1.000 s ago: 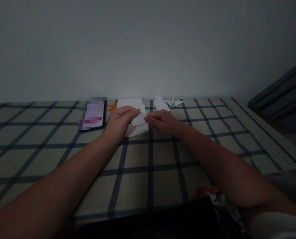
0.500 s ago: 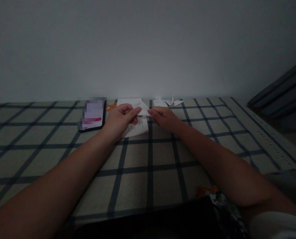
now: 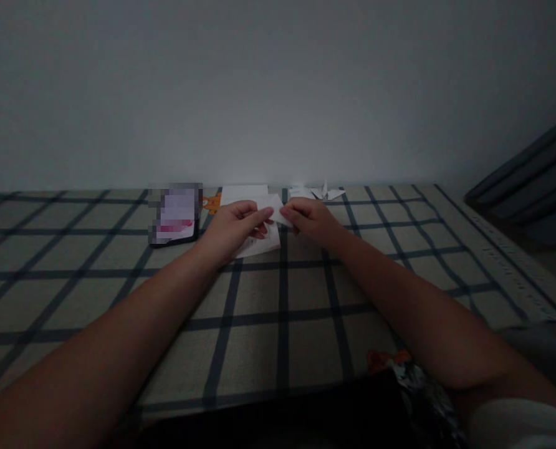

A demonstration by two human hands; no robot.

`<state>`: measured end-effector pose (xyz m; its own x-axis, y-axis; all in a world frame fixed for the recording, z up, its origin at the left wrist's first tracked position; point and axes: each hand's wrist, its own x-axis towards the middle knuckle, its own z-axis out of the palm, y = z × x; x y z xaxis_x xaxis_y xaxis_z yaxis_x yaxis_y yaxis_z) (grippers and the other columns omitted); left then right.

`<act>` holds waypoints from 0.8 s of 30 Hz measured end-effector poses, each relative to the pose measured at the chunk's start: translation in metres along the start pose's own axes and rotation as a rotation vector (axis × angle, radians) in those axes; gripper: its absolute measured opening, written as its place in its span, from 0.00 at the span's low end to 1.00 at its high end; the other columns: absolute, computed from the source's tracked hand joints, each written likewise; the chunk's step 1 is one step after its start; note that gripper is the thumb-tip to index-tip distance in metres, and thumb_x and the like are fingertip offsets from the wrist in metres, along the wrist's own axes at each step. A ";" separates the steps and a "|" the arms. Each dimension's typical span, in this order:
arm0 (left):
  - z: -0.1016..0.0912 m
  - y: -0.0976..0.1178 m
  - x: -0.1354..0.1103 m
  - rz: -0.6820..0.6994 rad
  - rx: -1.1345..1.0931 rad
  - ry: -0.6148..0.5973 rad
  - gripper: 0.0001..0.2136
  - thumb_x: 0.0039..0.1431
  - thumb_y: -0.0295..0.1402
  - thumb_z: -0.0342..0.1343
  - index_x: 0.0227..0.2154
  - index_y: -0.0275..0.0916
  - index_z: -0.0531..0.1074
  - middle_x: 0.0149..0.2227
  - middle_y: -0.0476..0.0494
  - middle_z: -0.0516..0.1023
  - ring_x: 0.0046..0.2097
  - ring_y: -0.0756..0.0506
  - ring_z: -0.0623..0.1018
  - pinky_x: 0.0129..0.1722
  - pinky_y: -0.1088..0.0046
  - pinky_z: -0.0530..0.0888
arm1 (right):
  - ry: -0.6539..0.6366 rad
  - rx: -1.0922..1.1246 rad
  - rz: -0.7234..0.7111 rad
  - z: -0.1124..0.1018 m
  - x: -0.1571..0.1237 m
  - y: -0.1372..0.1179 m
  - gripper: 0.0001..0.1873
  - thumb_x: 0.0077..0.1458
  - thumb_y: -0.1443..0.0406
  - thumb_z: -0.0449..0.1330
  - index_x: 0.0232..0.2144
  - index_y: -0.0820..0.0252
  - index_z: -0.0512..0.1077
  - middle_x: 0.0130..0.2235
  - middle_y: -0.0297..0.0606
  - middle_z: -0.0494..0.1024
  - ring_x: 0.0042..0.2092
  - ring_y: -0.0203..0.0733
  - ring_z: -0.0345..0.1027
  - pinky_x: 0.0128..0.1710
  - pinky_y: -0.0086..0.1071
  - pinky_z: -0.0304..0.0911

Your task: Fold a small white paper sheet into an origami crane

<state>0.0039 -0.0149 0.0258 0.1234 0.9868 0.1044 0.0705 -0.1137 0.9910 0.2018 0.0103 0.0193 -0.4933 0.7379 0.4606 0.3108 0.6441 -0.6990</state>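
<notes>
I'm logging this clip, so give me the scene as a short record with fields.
Left hand: pinching small white paper piece
Right hand: pinching the same piece's right side
Below the hands: white sheet
Left of hands: phone, picture partly pixelated
Beyond right hand: crane-like folded paper
Surface: checked cloth
Behind: plain wall
Light: dim
</notes>
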 end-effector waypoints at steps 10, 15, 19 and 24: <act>-0.010 -0.007 0.001 0.064 0.209 -0.167 0.18 0.55 0.47 0.65 0.20 0.39 0.73 0.18 0.50 0.72 0.19 0.52 0.67 0.21 0.78 0.61 | 0.011 0.183 0.109 0.003 0.000 0.002 0.23 0.62 0.48 0.56 0.26 0.59 0.67 0.22 0.29 0.68 0.26 0.34 0.61 0.29 0.30 0.56; -0.005 -0.006 0.000 0.076 0.126 -0.053 0.16 0.53 0.45 0.66 0.21 0.39 0.72 0.20 0.49 0.74 0.22 0.51 0.70 0.23 0.77 0.65 | 0.032 0.309 0.122 0.005 0.001 0.004 0.20 0.62 0.51 0.59 0.26 0.58 0.65 0.23 0.29 0.70 0.27 0.32 0.62 0.30 0.29 0.58; -0.003 -0.002 0.000 0.121 0.090 0.021 0.13 0.54 0.43 0.65 0.28 0.37 0.78 0.23 0.49 0.76 0.24 0.51 0.72 0.27 0.77 0.68 | -0.021 0.430 0.209 0.006 0.001 0.006 0.16 0.61 0.54 0.60 0.28 0.60 0.66 0.27 0.32 0.74 0.30 0.33 0.68 0.34 0.30 0.64; -0.004 0.006 -0.002 0.121 0.195 0.073 0.10 0.55 0.37 0.64 0.25 0.36 0.78 0.18 0.51 0.72 0.22 0.53 0.69 0.25 0.78 0.65 | -0.037 0.412 0.217 0.003 0.000 0.002 0.14 0.61 0.58 0.60 0.28 0.61 0.67 0.27 0.33 0.76 0.30 0.33 0.69 0.33 0.29 0.66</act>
<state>0.0002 -0.0177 0.0323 0.0713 0.9695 0.2344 0.2505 -0.2448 0.9367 0.1994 0.0108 0.0164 -0.4834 0.8342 0.2654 0.0652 0.3367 -0.9394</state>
